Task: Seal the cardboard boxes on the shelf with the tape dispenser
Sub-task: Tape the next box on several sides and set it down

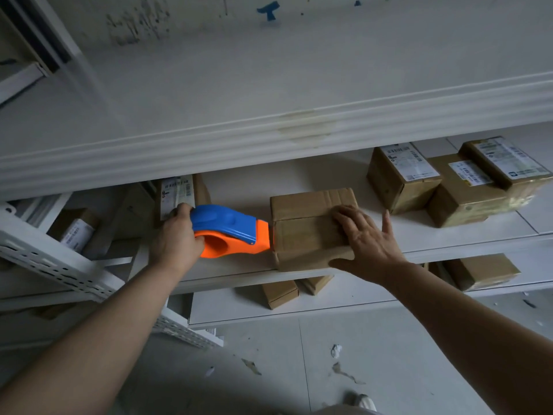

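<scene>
Forearms [104, 324] over littered tile floor [299, 369], left hand [176, 238] gripping tape dispenser [230, 232] against cardboard box [305, 226] at front edge of shelf [239, 275], right hand [368, 241] flat on it.

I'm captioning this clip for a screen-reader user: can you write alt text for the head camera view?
A person's left hand grips a blue and orange tape dispenser whose nose meets the left side of a plain cardboard box on a white shelf, while the right hand rests spread on the box top. Labelled boxes sit further right.
</scene>
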`<action>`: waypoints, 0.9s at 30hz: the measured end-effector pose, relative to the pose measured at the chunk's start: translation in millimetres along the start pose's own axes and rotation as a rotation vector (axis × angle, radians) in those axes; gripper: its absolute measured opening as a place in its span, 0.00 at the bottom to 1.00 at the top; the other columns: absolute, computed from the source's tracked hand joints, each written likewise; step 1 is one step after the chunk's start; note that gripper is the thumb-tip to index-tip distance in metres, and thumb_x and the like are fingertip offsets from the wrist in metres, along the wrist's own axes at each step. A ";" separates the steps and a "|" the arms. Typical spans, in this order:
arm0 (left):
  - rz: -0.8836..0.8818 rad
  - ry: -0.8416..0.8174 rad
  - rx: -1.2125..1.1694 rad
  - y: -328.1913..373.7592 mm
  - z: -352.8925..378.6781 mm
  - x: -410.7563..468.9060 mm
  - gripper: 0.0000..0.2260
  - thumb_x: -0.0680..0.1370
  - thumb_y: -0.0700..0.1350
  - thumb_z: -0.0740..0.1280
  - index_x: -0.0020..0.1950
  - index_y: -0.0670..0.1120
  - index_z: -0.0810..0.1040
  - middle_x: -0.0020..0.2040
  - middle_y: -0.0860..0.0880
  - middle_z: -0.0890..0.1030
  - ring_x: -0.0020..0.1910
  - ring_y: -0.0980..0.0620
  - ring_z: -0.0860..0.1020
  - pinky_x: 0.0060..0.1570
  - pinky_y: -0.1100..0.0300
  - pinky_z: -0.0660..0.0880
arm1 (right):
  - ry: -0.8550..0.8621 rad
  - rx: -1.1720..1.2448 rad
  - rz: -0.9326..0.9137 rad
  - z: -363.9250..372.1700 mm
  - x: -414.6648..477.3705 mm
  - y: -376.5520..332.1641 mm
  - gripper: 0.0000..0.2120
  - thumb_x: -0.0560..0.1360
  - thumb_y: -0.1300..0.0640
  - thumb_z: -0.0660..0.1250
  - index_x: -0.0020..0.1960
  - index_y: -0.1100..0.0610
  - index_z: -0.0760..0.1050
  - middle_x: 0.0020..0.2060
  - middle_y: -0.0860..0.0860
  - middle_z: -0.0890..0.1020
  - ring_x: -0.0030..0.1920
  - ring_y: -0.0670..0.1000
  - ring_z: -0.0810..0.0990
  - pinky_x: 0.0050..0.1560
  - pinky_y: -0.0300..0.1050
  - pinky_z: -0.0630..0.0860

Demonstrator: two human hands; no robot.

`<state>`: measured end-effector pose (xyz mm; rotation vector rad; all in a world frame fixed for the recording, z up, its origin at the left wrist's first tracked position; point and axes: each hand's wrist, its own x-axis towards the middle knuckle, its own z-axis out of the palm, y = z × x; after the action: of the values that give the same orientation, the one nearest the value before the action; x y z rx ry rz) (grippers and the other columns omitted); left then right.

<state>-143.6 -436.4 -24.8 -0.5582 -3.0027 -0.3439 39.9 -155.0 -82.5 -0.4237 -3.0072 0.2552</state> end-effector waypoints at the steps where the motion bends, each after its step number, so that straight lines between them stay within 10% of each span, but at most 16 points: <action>1: 0.004 -0.001 -0.007 3.0 2.3 0.1 0.20 0.74 0.37 0.66 0.65 0.41 0.67 0.54 0.38 0.78 0.51 0.35 0.78 0.36 0.53 0.67 | 0.014 -0.073 -0.043 -1.5 0.4 -6.6 0.48 0.69 0.31 0.64 0.78 0.47 0.45 0.78 0.48 0.45 0.78 0.50 0.41 0.73 0.67 0.36; 14: 0.037 -0.150 -0.428 -26.0 9.0 -11.0 0.38 0.68 0.33 0.72 0.74 0.50 0.61 0.65 0.44 0.73 0.62 0.45 0.74 0.56 0.57 0.71 | -0.134 -0.106 -0.226 11.6 28.7 -100.6 0.47 0.72 0.29 0.56 0.78 0.51 0.37 0.77 0.48 0.38 0.75 0.49 0.31 0.74 0.63 0.37; 18: 0.155 -0.310 -0.510 -37.0 13.6 -12.9 0.39 0.66 0.36 0.73 0.71 0.60 0.62 0.62 0.50 0.74 0.58 0.51 0.76 0.57 0.57 0.74 | -0.073 -0.051 -0.125 27.6 29.1 -103.4 0.40 0.70 0.32 0.35 0.79 0.47 0.46 0.78 0.45 0.48 0.78 0.47 0.42 0.73 0.65 0.40; 27: 0.320 -0.443 -0.623 -22.4 23.4 0.2 0.44 0.65 0.36 0.75 0.71 0.67 0.62 0.65 0.54 0.73 0.59 0.57 0.77 0.61 0.55 0.76 | 0.031 -0.029 -0.077 19.9 20.1 -73.8 0.34 0.72 0.35 0.45 0.76 0.46 0.61 0.74 0.47 0.64 0.76 0.50 0.58 0.70 0.69 0.52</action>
<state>-152.5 -451.3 -52.2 -1.2915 -3.0753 -1.2956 -1.2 -222.3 -87.5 -0.3101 -2.9924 0.1967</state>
